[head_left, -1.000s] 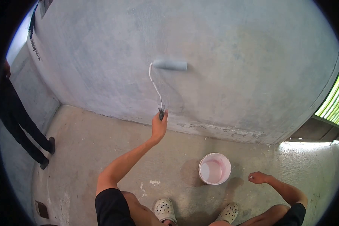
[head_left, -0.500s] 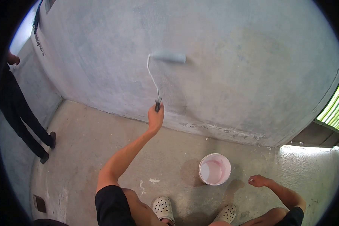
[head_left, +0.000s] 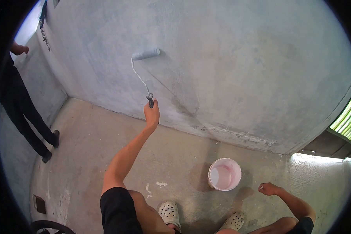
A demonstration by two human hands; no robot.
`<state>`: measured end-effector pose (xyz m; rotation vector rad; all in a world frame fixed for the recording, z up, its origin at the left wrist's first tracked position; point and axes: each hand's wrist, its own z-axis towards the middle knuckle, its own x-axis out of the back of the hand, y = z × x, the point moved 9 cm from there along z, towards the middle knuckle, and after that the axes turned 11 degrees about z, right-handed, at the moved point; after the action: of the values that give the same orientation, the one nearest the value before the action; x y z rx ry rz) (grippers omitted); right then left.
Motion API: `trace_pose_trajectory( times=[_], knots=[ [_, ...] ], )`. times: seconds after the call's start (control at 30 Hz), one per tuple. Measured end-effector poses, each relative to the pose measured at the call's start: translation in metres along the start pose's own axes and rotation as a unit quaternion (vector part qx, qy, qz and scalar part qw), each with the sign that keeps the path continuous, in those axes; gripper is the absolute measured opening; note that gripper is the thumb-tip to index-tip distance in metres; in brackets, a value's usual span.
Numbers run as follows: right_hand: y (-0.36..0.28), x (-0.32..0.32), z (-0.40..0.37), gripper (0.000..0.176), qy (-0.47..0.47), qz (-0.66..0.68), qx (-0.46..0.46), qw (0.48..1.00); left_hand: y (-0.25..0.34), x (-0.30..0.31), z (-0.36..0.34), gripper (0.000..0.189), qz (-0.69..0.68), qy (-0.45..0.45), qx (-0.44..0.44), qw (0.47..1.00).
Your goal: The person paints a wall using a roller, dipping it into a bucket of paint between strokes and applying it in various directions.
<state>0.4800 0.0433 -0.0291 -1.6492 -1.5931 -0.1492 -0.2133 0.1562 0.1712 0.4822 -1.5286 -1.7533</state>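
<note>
My left hand [head_left: 152,113] is wrapped round the dark handle of a paint roller [head_left: 145,54]. The roller's grey sleeve lies against or very near the grey wall [head_left: 238,70], with its bent wire frame leading down to the handle. Over the floor at the right, my right hand [head_left: 268,189] is curled closed; whether anything is in its fingers I cannot make out. Between my hands, nearer the right one, a white bucket [head_left: 224,174] stands on the floor with pale liquid inside.
A person in dark trousers [head_left: 25,113] stands at the left by the side wall. My feet in perforated clogs [head_left: 169,212] are at the bottom. A chain [head_left: 45,38] hangs upper left. A slatted opening [head_left: 347,117] is at the right, and a dark wheel-like rim [head_left: 52,224] lower left.
My left hand has moved left and slightly up with the roller, whose sleeve now tilts the other way. The person's hand at the left has shifted right and up. My right hand has hardly moved.
</note>
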Motion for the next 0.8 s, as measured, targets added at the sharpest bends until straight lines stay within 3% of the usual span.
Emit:
trace_pose_trajectory(
  times=[0.13, 0.23, 0.33, 0.43, 0.6, 0.8],
  knots=[
    [-0.007, 0.001, 0.000, 0.033, -0.002, 0.010, -0.008, 1.000, -0.048, 0.006, -0.007, 0.043, 0.074, 0.003, -0.009, 0.997],
    [0.001, -0.003, 0.003, 0.032, -0.009, -0.002, -0.004, 1.000, -0.087, 0.008, -0.020, 0.044, 0.113, -0.035, 0.017, 0.993],
    [0.000, -0.005, 0.004, 0.032, -0.015, -0.010, -0.004, 1.000, -0.122, 0.015, -0.040, 0.043, 0.173, -0.065, -0.010, 0.983],
    [-0.003, -0.003, 0.004, 0.032, -0.016, -0.009, -0.012, 1.000, -0.157, 0.025, -0.059, 0.041, 0.227, -0.096, 0.029, 0.969],
    [-0.013, 0.001, 0.004, 0.033, -0.020, -0.009, -0.026, 0.999, -0.139, 0.040, -0.074, 0.041, 0.304, -0.082, 0.006, 0.949],
    [-0.014, 0.003, 0.006, 0.034, -0.019, -0.002, -0.037, 0.999, -0.062, 0.021, -0.035, 0.045, 0.234, -0.041, -0.038, 0.971]
  ],
)
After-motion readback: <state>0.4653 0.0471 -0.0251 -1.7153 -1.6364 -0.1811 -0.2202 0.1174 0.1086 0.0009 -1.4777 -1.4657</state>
